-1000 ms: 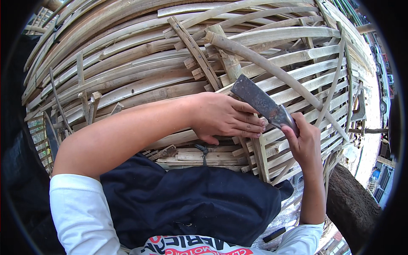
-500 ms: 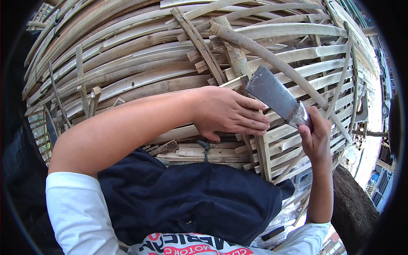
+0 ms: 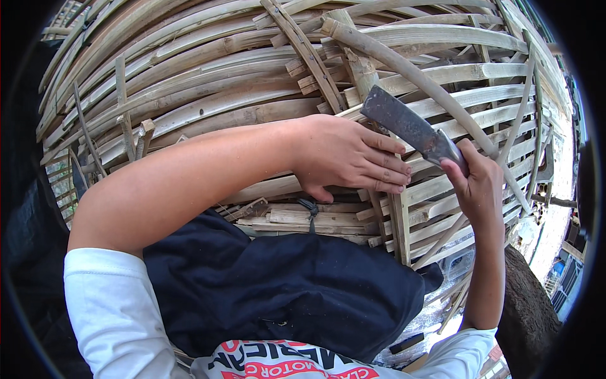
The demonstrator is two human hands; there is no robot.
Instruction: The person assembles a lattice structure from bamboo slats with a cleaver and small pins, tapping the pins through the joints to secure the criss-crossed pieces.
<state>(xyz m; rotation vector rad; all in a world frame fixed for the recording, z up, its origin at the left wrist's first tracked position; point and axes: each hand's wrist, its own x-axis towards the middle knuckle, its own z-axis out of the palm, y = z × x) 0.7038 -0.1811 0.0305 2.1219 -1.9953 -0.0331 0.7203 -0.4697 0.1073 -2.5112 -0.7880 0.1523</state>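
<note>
My right hand (image 3: 475,179) grips the short handle of a broad, dark-metal cleaver (image 3: 401,123). Its squared blade points up and to the left, just above my left hand's fingers. My left hand (image 3: 356,156) is laid flat with its fingers stretched out to the right and its thumb apart. Beneath it are pale split-bamboo slats (image 3: 410,218), partly covered by the palm and forearm. A thin pale strip shows between the blade and the back of my left hand; I cannot tell whether the hand touches it.
Long bamboo strips (image 3: 208,69) lie in layers across the far side. A thick bamboo pole (image 3: 410,76) slants over the slats on the right. Dark cloth (image 3: 284,287) covers my lap. A small tied bundle of strips (image 3: 303,220) sits before it, and a brown log (image 3: 530,309) stands at lower right.
The cleaver has turned in my right hand, so its broad face shows narrower. The whole view has shifted slightly; my left hand keeps its flat pose.
</note>
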